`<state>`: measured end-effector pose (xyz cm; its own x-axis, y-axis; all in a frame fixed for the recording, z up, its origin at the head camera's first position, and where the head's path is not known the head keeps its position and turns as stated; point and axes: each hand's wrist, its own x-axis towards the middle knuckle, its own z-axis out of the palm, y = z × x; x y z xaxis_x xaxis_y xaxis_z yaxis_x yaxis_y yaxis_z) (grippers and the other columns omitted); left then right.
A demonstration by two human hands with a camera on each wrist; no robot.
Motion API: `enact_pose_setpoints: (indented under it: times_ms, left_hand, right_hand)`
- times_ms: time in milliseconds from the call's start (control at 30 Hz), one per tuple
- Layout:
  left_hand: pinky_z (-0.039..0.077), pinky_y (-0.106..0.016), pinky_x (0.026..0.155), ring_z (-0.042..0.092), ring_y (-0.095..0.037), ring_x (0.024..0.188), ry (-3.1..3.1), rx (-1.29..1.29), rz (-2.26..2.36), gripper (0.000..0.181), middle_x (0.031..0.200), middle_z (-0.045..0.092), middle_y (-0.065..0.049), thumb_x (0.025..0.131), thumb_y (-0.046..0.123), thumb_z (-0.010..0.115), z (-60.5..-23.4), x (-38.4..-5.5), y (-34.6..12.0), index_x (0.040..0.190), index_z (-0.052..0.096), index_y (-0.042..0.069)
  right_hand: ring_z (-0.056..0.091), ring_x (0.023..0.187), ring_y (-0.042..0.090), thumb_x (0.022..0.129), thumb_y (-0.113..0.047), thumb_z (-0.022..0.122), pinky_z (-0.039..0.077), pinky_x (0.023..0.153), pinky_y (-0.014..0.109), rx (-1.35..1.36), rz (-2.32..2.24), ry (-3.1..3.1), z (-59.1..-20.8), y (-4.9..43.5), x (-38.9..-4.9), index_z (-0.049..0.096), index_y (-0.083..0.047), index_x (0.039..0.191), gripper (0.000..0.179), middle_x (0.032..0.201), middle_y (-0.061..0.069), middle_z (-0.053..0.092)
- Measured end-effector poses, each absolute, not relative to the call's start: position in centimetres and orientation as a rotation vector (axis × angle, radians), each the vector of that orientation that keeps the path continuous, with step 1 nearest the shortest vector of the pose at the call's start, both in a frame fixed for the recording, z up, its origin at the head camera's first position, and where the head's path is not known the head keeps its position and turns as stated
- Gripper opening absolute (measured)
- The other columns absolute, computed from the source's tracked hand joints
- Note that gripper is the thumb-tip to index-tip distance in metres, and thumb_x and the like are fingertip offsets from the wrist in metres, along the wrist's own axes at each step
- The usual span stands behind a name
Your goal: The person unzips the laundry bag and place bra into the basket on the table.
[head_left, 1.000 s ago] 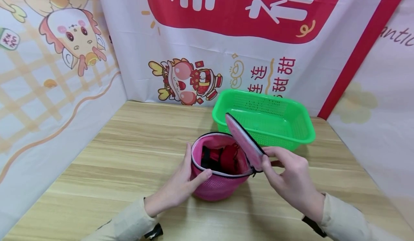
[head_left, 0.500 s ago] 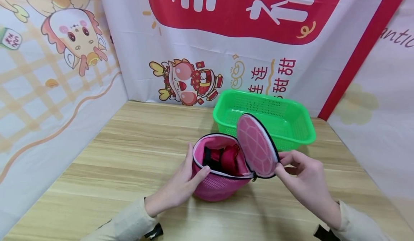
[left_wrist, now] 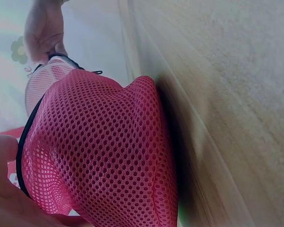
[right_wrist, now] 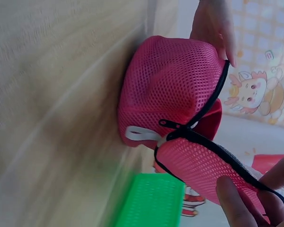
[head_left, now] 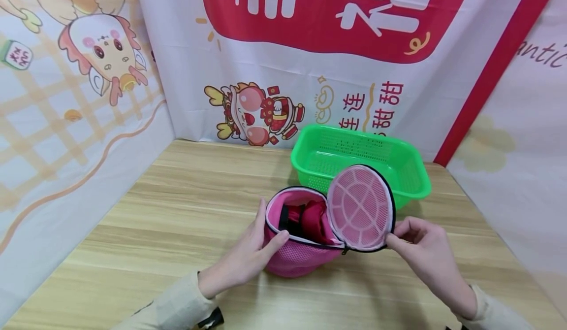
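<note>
A pink mesh laundry bag (head_left: 298, 260) stands on the wooden table, its round top unzipped. My left hand (head_left: 241, 261) grips its left side, thumb over the front rim and fingers along the outer wall. Between thumb and fingers, my right hand (head_left: 427, 253) pinches the edge of the mesh lid (head_left: 360, 206), which is folded out to the right. Inside the bag lies a bundled red and black fabric item (head_left: 313, 222), partly hidden by the rim. Where lid and bag join, the right wrist view shows a black zipper pull (right_wrist: 168, 124) and a white loop (right_wrist: 138, 134).
Behind the bag, a green plastic basket (head_left: 421, 188) stands against the back wall, partly covered by the lid in the head view. Printed cloth sheets (head_left: 186, 74) line the left, back and right sides of the table (head_left: 177, 212).
My right hand has moved right and slightly down, swinging the lid from steeply raised to wide back, so its inner mesh faces up. The left hand has stayed on the bag.
</note>
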<state>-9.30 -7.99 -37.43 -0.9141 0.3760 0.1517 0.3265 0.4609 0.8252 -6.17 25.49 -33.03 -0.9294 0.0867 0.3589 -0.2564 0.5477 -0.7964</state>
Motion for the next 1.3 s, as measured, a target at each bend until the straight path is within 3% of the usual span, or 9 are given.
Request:
enact_pose_setpoints:
  times_ms: [367,800,1100,1300]
  left_hand:
    - [0.012,-0.042,0.116,0.01,-0.022,0.145,2.625,0.608,1.475,0.089,0.161,0.005,-0.014,0.1,0.045,0.051,-37.3,-9.4,-7.8,0.154,-0.01,0.011]
    - [0.013,-0.043,0.115,0.01,-0.021,0.145,2.606,0.611,1.48,0.087,0.161,0.006,-0.011,0.101,0.045,0.05,-37.4,-9.5,-7.8,0.155,-0.008,0.012]
    - [0.014,-0.043,0.116,0.012,-0.021,0.145,2.614,0.624,1.492,0.088,0.161,0.009,-0.011,0.1,0.045,0.052,-37.4,-9.6,-7.8,0.156,-0.006,0.01]
    - [0.015,-0.043,0.115,0.014,-0.022,0.145,2.614,0.637,1.492,0.089,0.16,0.012,-0.013,0.099,0.046,0.053,-37.4,-9.6,-7.8,0.156,-0.005,0.009]
  right_hand:
    - [0.067,0.068,0.017,0.084,0.008,0.069,0.059,0.067,0.032,-0.034,1.834,-2.409,-34.0,26.8,-6.8,0.06,0.015,0.081,0.012,0.075,0.013,0.065]
    - [0.07,0.079,0.024,0.088,-0.001,0.067,0.057,0.077,0.041,-0.23,2.105,-2.413,-34.6,27.4,-7.7,0.062,0.012,0.086,0.014,0.087,0.015,0.064]
    - [0.071,0.079,0.027,0.092,-0.001,0.061,0.057,0.078,0.042,-0.203,2.316,-2.374,-35.3,28.2,-8.0,0.061,0.009,0.093,0.01,0.087,0.017,0.069]
    - [0.07,0.088,0.029,0.096,-0.005,0.059,0.056,0.082,0.043,-0.135,2.447,-2.399,-35.5,29.4,-8.3,0.061,0.008,0.101,0.014,0.095,0.021,0.07]
